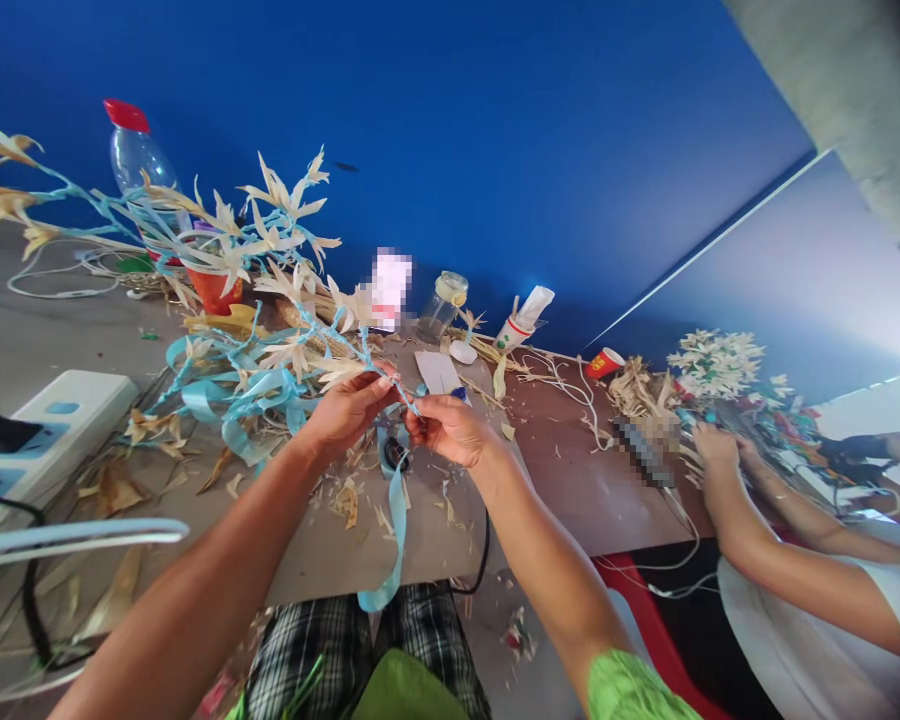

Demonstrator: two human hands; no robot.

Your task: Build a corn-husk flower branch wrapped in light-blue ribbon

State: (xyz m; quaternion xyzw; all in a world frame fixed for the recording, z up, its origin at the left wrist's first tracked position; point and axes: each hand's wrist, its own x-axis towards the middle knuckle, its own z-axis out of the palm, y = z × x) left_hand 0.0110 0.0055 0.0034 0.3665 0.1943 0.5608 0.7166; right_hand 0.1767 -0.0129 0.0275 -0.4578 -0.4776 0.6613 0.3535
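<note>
Between my hands, over the table's front part, is an artificial flower branch [345, 333] with pale husk-like petals and a stem wrapped in light-blue ribbon. My left hand [354, 408] pinches the stem below the blossoms. At the stem's lower end, my right hand [450, 428] has its fingers closed on the blue-wrapped tip. A loose length of light-blue ribbon [394, 530] hangs below my hands, past the table edge toward my lap. Left of my left hand lies a tangle of blue ribbon [229, 410] among more husk flowers.
A power strip [52, 440] lies at left. Behind stand a red-capped bottle [139, 160], an orange cup [214, 290] and a glass jar [444, 305]. Dried husk scraps [349, 500] litter the table. At right, another person's hands [716, 450] work near a white flower bunch [716, 362].
</note>
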